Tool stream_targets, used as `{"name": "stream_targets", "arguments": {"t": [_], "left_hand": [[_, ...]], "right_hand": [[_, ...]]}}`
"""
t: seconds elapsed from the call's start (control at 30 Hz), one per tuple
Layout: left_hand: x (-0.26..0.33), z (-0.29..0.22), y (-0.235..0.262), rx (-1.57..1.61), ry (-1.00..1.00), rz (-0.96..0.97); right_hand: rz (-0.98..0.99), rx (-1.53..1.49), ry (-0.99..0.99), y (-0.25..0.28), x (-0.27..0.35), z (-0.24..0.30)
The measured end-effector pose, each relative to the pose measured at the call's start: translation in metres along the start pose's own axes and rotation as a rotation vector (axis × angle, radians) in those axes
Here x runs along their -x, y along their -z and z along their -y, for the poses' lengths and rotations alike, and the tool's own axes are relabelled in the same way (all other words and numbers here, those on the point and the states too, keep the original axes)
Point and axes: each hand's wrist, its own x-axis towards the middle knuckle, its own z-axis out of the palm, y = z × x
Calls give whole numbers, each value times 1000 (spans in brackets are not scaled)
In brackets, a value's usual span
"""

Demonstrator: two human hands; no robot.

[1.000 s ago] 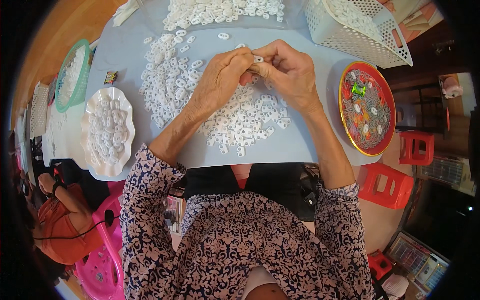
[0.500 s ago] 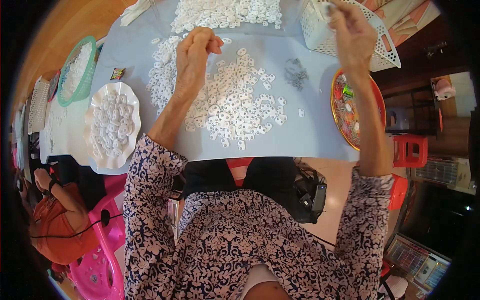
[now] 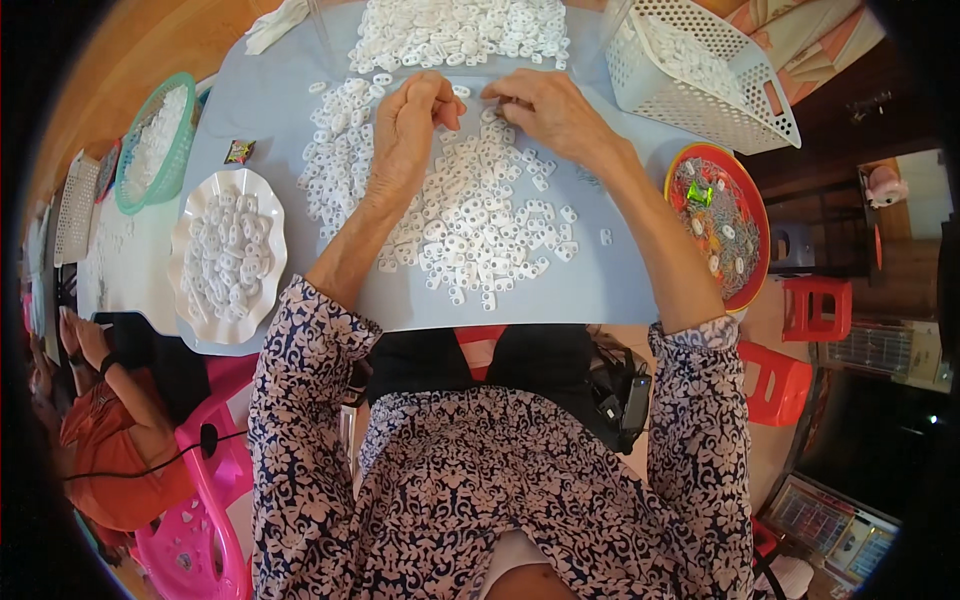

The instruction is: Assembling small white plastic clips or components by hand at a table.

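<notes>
My left hand is curled closed over the small white plastic pieces at the left of the table. What its fingers hold, if anything, is hidden. Across from it my right hand hovers at the far end of the middle pile of white pieces, its fingers bent and slightly apart near a white oval piece. These pieces are small, with holes in them. A clear bin at the far edge holds many more white oval pieces.
A perforated white basket with white pieces stands far right. Nearer is a red round tray of small metal bits. On the left are a scalloped white dish, a wrapped candy and a green basket. Another person's arm is at left.
My right hand has come from the white basket, leftward and down to the far end of the middle pile. My left hand stays curled and has shifted slightly right.
</notes>
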Motion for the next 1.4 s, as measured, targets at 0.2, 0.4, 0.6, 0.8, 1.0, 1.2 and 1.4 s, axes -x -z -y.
{"name": "stream_targets", "arguments": {"t": [0.2, 0.4, 0.6, 0.8, 1.0, 1.2, 1.4], "left_hand": [[3, -5, -5, -145, 33, -32], [5, -6, -6, -237, 37, -40], [5, -2, -7, -373, -40, 7], [8, -8, -14, -410, 18, 19], [13, -13, -17, -454, 19, 75], [14, -10, -21, -482, -26, 135], [20, -18, -29, -512, -36, 122]], "right_hand": [[160, -179, -101, -7, -6, 7], [162, -169, -146, -4, 1, 13], [199, -134, -271, 7, 10, 21], [128, -316, -303, 29, 28, 4], [247, -180, -142, 41, 49, 7], [255, -27, -96, 38, 56, 19], [222, -235, -321, 40, 53, 26]]}}
